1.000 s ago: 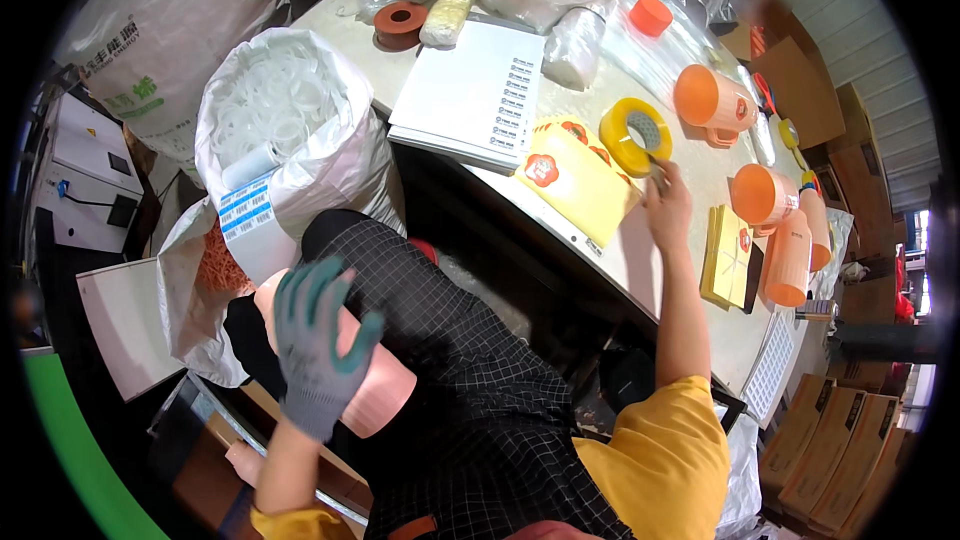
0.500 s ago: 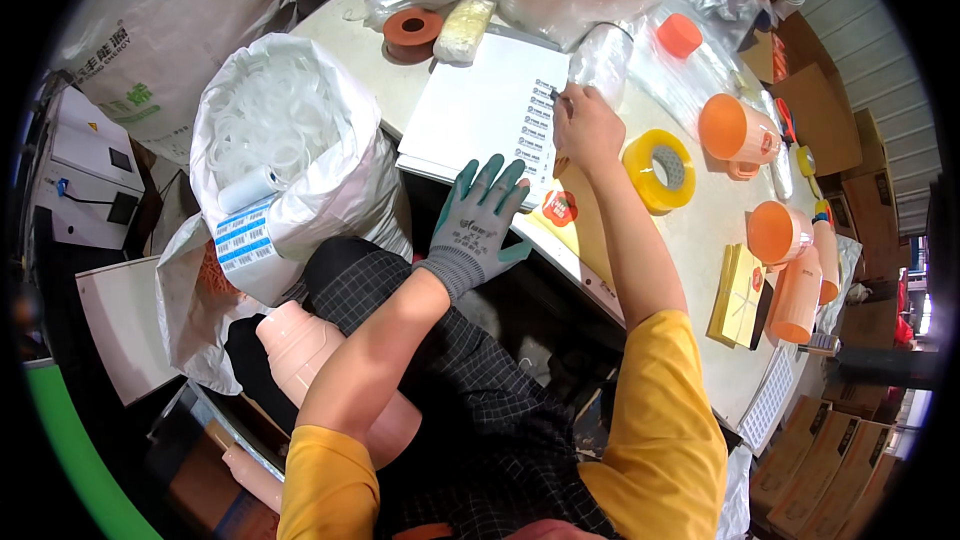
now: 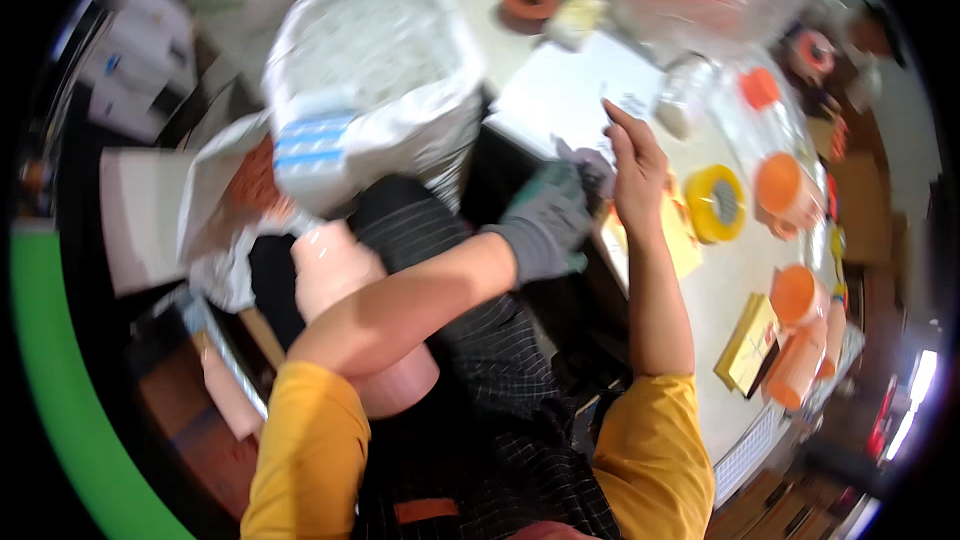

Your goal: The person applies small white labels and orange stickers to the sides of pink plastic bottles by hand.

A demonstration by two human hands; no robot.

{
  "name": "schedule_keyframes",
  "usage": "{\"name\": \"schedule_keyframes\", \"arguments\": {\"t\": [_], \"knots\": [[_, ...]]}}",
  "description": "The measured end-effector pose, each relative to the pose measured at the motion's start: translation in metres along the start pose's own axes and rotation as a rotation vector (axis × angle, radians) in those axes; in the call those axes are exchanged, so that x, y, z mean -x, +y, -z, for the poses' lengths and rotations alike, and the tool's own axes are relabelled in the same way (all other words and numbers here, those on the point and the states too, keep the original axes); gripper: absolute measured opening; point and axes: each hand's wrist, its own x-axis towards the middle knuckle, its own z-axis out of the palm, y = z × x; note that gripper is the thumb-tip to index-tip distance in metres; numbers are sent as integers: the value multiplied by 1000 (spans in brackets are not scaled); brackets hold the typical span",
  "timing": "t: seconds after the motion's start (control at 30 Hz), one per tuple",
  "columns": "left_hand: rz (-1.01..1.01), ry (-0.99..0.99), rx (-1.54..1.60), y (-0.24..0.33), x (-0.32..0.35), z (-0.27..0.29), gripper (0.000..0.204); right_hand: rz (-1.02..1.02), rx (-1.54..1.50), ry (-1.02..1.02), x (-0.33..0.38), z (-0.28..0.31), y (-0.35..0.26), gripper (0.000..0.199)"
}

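Note:
My right hand (image 3: pixel 637 150) is bare and raised over the near right part of a stack of white sheets (image 3: pixel 545 90) with small dark printed labels. Its thumb and index finger come together in a pinch; anything between the tips is too small and blurred to name. My left hand (image 3: pixel 552 212), in a grey and green glove, is at the table edge beside my right wrist, its fingers smeared by motion. A pale pink bottle (image 3: pixel 335 265) lies across my lap, partly beneath my left forearm.
A white sack (image 3: pixel 460 50) of clear plastic rings stands left of the table. On the table are yellow tape (image 3: pixel 715 203), a brown tape roll (image 3: pixel 528 2), orange cups (image 3: pixel 785 188), yellow cards (image 3: pixel 748 345) and clear plastic bags (image 3: pixel 690 90). A person is at the far right.
My right hand has lifted off the label column, and its fingers now point upward. My left hand has left the sheet's near edge and moved toward my right wrist. The view has shifted.

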Motion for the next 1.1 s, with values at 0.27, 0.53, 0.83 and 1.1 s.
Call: {"name": "schedule_keyframes", "arguments": {"t": [0.27, 0.53, 0.83, 1.1], "knots": [[163, 513, 311, 52, 229, 4, 43, 119, -82, -469, 132, -96, -87, 40], [821, 827, 187, 68, 321, -47, 40, 693, 179, -503, 165, -151, -123, 46], [683, 929, 182, 70, 321, -69, 31, 871, 335, -502, 159, -159, -138, 40], [684, 985, 173, 70, 319, -70, 30, 865, 378, -513, 161, -159, -143, 39]]}}
